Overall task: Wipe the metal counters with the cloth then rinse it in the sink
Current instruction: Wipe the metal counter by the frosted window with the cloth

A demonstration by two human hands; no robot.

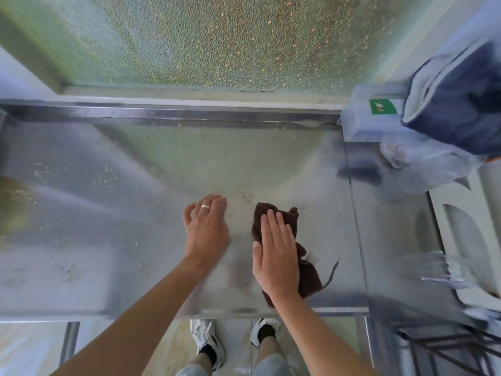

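A dark brown cloth [309,272] lies crumpled on the metal counter [108,213], near its front edge and right of centre. My right hand [276,253] presses flat on top of the cloth, fingers together and pointing away from me. My left hand [207,229] rests palm down on the bare metal just left of the cloth, fingers slightly curled, a ring on one finger, holding nothing. Pale crumbs and specks are scattered across the counter, thickest at the left and just beyond my hands. No sink shows clearly in this view.
A frosted glass pane [217,42] rises behind the counter. At the right stand a box with a green label [382,107], a dark blue bundle [461,104] and crumpled clear plastic [423,164]. A seam [355,213] divides the counter. My shoes [206,340] show below.
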